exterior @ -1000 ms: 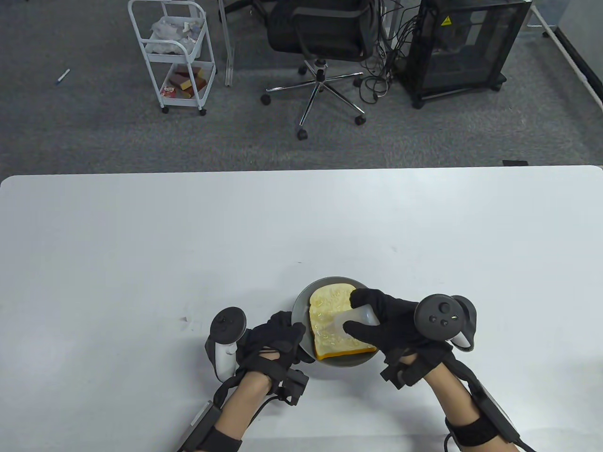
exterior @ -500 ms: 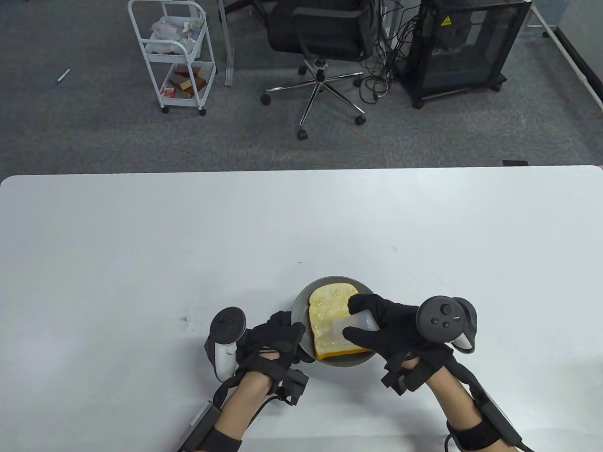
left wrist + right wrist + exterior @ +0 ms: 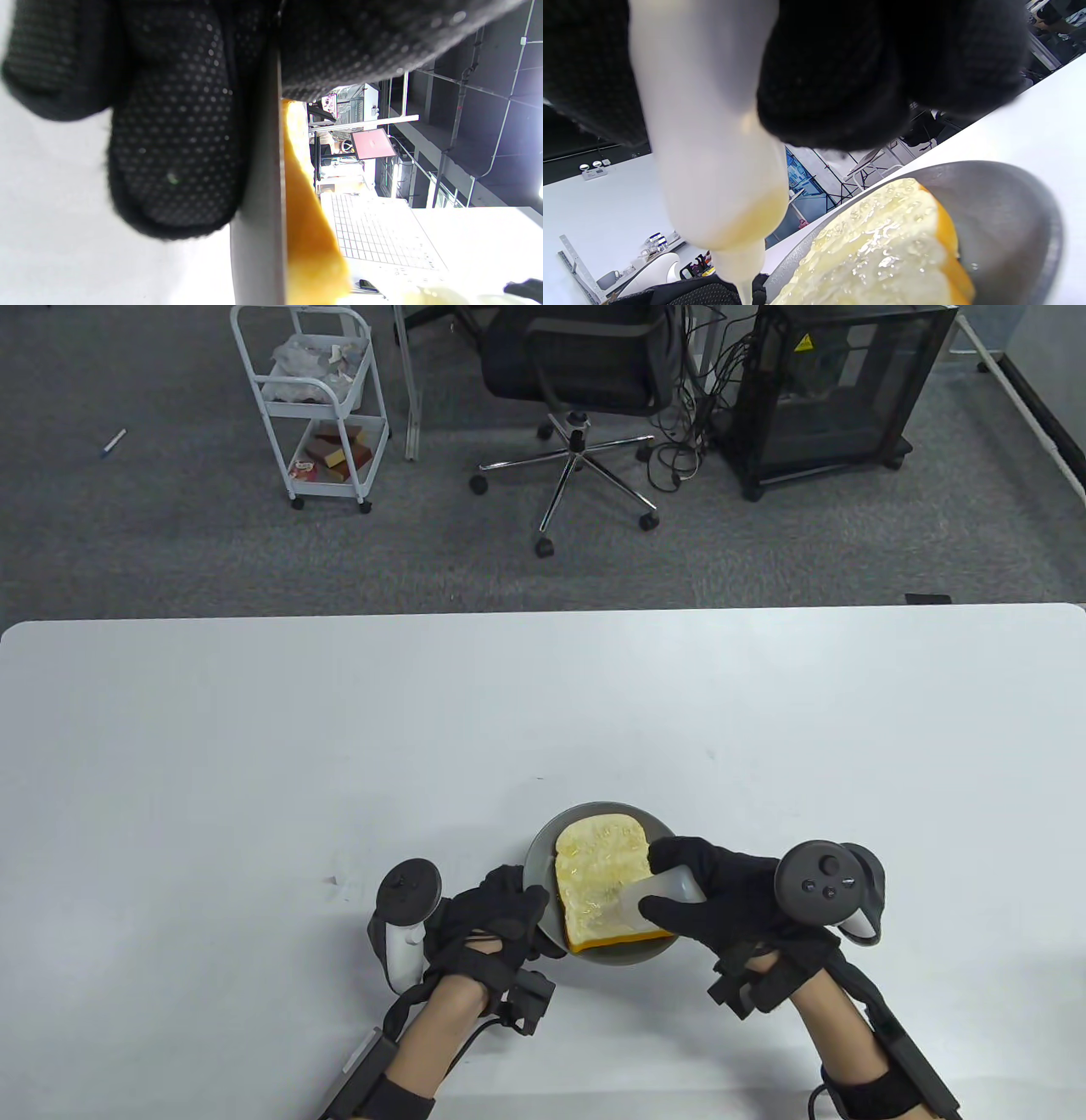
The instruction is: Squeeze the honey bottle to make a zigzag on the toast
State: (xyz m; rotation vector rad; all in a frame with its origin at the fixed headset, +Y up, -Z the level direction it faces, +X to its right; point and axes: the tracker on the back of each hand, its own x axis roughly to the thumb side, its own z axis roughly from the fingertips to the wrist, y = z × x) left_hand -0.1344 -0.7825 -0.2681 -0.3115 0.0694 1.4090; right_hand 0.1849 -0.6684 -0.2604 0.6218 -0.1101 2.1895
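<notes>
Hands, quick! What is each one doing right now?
Left hand: holds the plate by its rim.
Right hand: grips the honey bottle, tipped over the toast.

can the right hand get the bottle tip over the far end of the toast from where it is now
Probably yes. The right hand holds the bottle over the near part of the toast, and nothing stands above the far end.

No readable text anywhere, one yellow triangular warning sign (image 3: 803,342) on the black cabinet (image 3: 836,394) behind the worktop, its symbol too small to make out
</notes>
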